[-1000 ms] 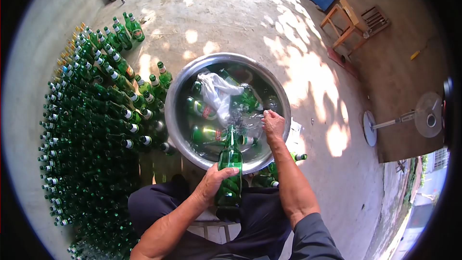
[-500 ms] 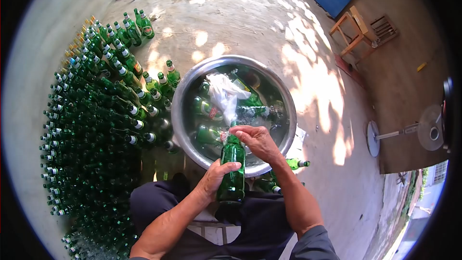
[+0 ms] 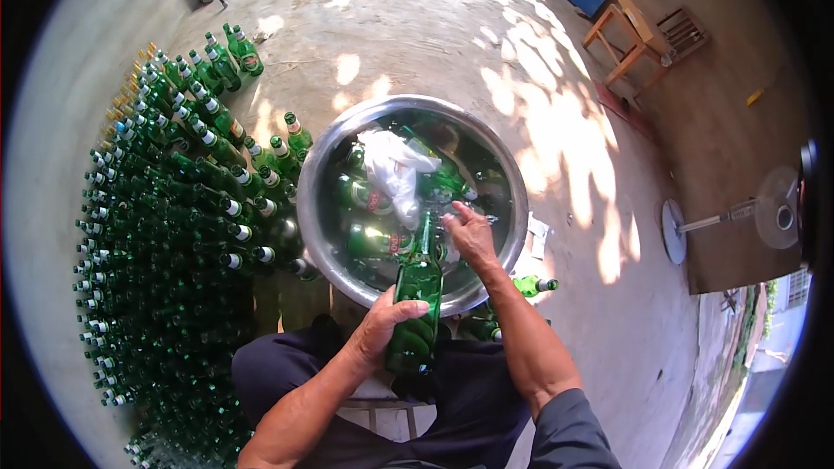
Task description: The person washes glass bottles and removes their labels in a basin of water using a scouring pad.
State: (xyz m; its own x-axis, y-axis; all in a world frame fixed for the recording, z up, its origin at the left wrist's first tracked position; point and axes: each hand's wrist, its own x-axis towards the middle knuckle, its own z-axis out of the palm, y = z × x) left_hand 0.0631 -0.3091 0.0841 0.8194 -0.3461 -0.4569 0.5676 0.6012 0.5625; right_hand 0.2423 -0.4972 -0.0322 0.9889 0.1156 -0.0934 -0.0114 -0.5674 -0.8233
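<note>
A green glass bottle (image 3: 419, 282) is in my left hand (image 3: 382, 323), fingers wrapped around its body. It stands tilted over the near rim of a round metal basin (image 3: 521, 234), its neck pointing away from me. To the right of the neck, my right hand (image 3: 471, 234) hovers over the water, thumb and index finger apart, nothing visible between them. Inside the basin, several green bottles (image 3: 369, 241) lie in the water, some with labels. A white cloth (image 3: 391, 169) rests crumpled on top of them, close to the held bottle's mouth.
Many green bottles (image 3: 174, 234) stand packed on the floor at left. More bottles (image 3: 532, 286) lie right of the basin, near a white scrap of paper (image 3: 539, 236). A wooden stool (image 3: 630, 43) and a standing fan (image 3: 673, 230) are farther right.
My right hand has come off the bottle's neck and moved right and slightly up. The left hand still grips the bottle. The view has shifted a little.
</note>
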